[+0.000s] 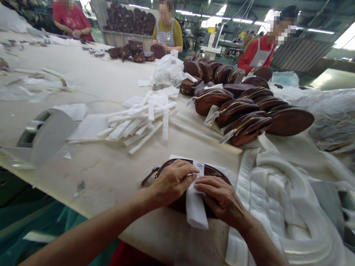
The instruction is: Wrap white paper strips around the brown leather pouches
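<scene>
A dark brown zippered bag (pixel 177 206) lies on the table right in front of me, its zipper pull sticking out on the left. Across its middle runs a white strip (pixel 196 211), whose loose end hangs toward me. My left hand (pixel 176 179) rests over the bag's left part, fingertips pinched at the strip. From the other side my right hand (pixel 218 194) presses its fingers together on the same strip, close to the left fingertips. Part of the bag is hidden under both hands. A white sheet (pixel 175 157) shows behind the bag.
Loose white strips (pixel 135 122) lie in a pile beyond the bag. Finished-looking brown bags (pixel 246 109) are stacked at the back right. A tape dispenser (pixel 46 138) stands at left, a coil of white foam (pixel 297 206) at right. Several co-workers (pixel 169 31) are across the table (pixel 114 80).
</scene>
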`<state>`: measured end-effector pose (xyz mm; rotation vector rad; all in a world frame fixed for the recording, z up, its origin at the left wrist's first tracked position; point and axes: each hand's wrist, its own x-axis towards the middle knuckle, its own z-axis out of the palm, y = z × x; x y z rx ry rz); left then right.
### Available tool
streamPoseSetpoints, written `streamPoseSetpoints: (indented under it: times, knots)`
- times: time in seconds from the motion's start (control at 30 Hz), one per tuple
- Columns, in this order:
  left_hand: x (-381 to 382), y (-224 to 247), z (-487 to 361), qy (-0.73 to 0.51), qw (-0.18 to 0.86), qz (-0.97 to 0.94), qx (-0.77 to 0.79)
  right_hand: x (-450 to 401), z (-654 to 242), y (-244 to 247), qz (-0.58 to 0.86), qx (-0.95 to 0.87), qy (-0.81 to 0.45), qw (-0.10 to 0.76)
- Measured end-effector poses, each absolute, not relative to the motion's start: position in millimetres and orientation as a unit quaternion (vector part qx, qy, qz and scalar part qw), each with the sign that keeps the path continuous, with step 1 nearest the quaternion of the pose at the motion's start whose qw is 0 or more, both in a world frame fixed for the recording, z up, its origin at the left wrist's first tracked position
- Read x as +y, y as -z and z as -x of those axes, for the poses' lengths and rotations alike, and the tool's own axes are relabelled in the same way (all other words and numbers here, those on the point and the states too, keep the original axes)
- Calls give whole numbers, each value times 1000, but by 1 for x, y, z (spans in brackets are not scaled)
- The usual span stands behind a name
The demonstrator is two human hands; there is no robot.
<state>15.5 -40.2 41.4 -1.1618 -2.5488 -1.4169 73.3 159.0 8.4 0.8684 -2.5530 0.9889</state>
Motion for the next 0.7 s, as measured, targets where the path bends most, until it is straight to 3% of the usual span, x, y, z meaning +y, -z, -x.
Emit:
streamPoseSetpoints:
  times: [0.13, 0.33, 0.7]
  knots:
    - [-27, -37, -15, 351, -64, 426, -832, 160, -76, -9, -321, -879, -323, 139]
    - [-44, -19, -39, 324, 41, 514, -793, 164, -79, -4, -317, -871, -349, 139]
    - [-57, -15, -37, 260, 71, 598, -755, 164, -84, -5, -305, -864, -377, 136]
